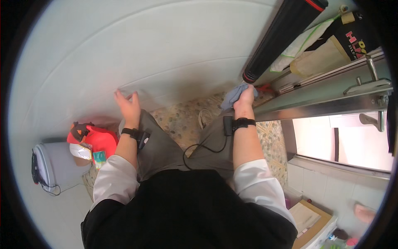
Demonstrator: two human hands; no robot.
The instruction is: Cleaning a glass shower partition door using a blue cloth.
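My right hand (245, 101) is closed around a crumpled blue-grey cloth (232, 98), which hangs out past the fingers on the left. Just above that hand is the lower end of a long black tube (282, 39) with red rings at its ends; I cannot tell whether they touch. My left hand (128, 108) holds nothing, its fingers apart and raised close to the white tiled wall (174, 45). Whether the fingertips meet the wall is unclear. Dark bands with small boxes sit on both forearms, and a black cable runs from the right one.
To the right a door (331, 101) with metal handles stands open. Bags (319, 54) hang behind it. At left are a red plastic item (101, 139) and a pale lidded bin (62, 164). A cardboard box (309, 222) lies lower right. The floor (178, 120) has a pebble pattern.
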